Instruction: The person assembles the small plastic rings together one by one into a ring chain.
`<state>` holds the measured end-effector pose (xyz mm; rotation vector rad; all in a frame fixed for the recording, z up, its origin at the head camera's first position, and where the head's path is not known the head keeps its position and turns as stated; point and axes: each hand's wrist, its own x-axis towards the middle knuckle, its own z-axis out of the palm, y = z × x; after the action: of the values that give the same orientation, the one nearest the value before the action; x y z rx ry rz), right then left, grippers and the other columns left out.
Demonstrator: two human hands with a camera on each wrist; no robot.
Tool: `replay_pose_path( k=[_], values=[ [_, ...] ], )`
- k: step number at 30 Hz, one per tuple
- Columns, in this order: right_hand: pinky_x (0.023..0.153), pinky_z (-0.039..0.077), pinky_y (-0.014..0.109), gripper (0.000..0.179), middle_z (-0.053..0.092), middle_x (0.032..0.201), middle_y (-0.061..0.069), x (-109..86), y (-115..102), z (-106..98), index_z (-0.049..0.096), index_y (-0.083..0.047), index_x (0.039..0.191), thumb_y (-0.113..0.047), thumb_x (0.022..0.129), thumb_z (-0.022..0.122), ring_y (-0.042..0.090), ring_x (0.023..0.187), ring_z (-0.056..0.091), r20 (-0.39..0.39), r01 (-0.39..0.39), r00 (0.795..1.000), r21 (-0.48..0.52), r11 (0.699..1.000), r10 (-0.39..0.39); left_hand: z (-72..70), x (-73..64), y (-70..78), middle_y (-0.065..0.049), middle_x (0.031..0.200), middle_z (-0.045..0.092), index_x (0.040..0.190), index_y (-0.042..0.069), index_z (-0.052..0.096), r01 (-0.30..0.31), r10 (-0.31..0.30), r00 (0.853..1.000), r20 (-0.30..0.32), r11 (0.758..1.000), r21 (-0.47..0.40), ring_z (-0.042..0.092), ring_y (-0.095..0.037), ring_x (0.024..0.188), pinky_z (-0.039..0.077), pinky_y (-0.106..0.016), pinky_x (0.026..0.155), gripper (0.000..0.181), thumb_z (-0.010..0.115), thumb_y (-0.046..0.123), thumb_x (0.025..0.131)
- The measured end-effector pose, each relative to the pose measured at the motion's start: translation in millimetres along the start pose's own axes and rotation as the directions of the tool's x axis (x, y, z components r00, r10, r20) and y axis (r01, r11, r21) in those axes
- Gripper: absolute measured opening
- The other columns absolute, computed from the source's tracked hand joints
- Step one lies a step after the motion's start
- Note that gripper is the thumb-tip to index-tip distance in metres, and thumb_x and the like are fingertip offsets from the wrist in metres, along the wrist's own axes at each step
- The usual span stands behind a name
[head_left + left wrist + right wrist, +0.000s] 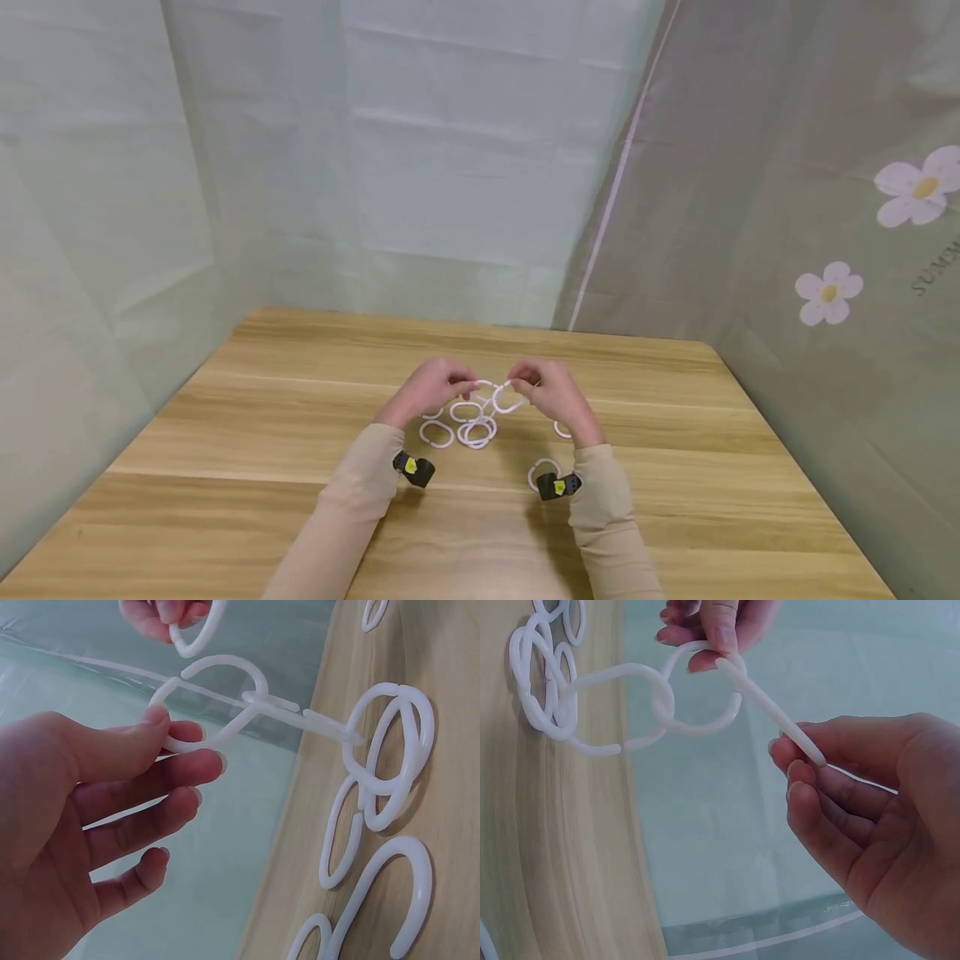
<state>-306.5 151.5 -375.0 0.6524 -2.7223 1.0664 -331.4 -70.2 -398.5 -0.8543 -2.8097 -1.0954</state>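
Observation:
Above the table, my left hand [433, 388] pinches a white plastic shower curtain ring [259, 681] between thumb and index finger, its other fingers loosely spread. That oval ring has a gap in its side. Through it passes a second white ring [622, 670], which slants down to a linked cluster of rings [420, 727] on the tabletop. My right hand [553, 390] pinches another white ring [780, 720] by its side, close to the left one. The two overlap in the right wrist view; whether they touch I cannot tell.
Several loose white rings [437, 434] lie left of the cluster on the wooden table [262, 400]. One ring [561, 430] lies by my right wrist, another [542, 461] partly behind the wrist camera [555, 487]. Curtain-like sheets [465, 167] enclose the table's back and sides.

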Motion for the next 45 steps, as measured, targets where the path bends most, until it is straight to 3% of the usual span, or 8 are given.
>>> replay_pose_path(
  k=[3,10,18,25,33,39,45],
  values=[
    [0.064,0.048,0.023,0.007,0.071,0.086,0.007,-0.4,-1,-1,0.069,-0.005,0.095,-0.007,0.09,0.065,0.01,0.072,0.059,-0.004,0.006,1.0,-0.011,1.0,-0.006,-0.2,-0.9,3.2,-0.009,0.086,0.075,0.101,0.005,0.074,-0.034,0.034,0.999,0.016,0.999,0.016,0.07,-0.026,0.082,0.052,-0.029,0.072,0.02,0.061,0.02,0.095],
    [0.068,0.049,0.026,0.008,0.07,0.084,0.007,0.8,0,-2,0.069,-0.005,0.095,-0.005,0.089,0.064,0.011,0.073,0.06,0.015,0.047,0.999,-0.018,0.999,-0.047,-4.5,-1.6,15.0,-0.005,0.084,0.075,0.096,0.008,0.074,-0.139,0.14,0.99,0.007,0.984,0.114,0.064,-0.008,0.073,0.051,-0.026,0.07,0.016,0.062,0.019,0.094],
    [0.068,0.048,0.025,0.007,0.07,0.082,0.006,-0.5,-1,-2,0.069,-0.006,0.094,-0.005,0.089,0.064,0.01,0.073,0.059,0.022,0.09,0.996,-0.029,0.996,-0.089,-7.2,-2.4,21.5,-0.001,0.083,0.073,0.096,0.008,0.074,-0.193,0.189,0.981,0.041,0.968,0.16,0.06,-0.005,0.071,0.049,-0.024,0.068,0.015,0.063,0.019,0.093],
    [0.069,0.049,0.025,0.008,0.071,0.086,0.006,-1.7,-2,-5,0.069,-0.004,0.096,-0.006,0.09,0.064,0.012,0.074,0.06,0.005,0.084,0.996,-0.048,0.995,-0.084,-6.3,-2.3,23.5,0.0,0.084,0.074,0.096,0.008,0.074,-0.169,0.158,0.985,0.076,0.97,0.174,0.059,-0.005,0.071,0.049,-0.024,0.068,0.015,0.065,0.019,0.093],
    [0.07,0.049,0.024,0.006,0.071,0.083,0.006,-0.2,-3,-3,0.07,-0.005,0.093,-0.006,0.089,0.065,0.011,0.074,0.06,0.033,0.117,0.993,-0.048,0.992,-0.116,-3.3,-0.5,28.5,0.0,0.091,0.075,0.098,0.011,0.075,-0.196,0.176,0.978,0.108,0.957,0.215,0.066,-0.009,0.079,0.052,-0.027,0.075,0.015,0.064,0.021,0.093],
    [0.07,0.049,0.026,0.008,0.071,0.083,0.005,-1.4,-4,-4,0.07,-0.004,0.095,-0.007,0.09,0.065,0.012,0.075,0.06,0.028,0.102,0.995,-0.046,0.994,-0.101,-2.5,-1.5,30.1,0.001,0.092,0.074,0.1,0.013,0.073,-0.164,0.148,0.983,0.11,0.973,0.16,0.065,-0.01,0.08,0.052,-0.028,0.074,0.018,0.064,0.027,0.093],
    [0.069,0.05,0.026,0.013,0.072,0.089,0.008,-2.0,-4,-5,0.069,-0.002,0.1,-0.011,0.093,0.063,0.013,0.077,0.062,0.021,0.08,0.997,-0.016,0.997,-0.08,-1.1,-2.1,28.5,-0.003,0.084,0.073,0.098,0.012,0.073,-0.136,0.124,0.986,0.11,0.985,0.11,0.06,-0.007,0.071,0.048,-0.025,0.067,0.021,0.061,0.029,0.095]
  ],
)
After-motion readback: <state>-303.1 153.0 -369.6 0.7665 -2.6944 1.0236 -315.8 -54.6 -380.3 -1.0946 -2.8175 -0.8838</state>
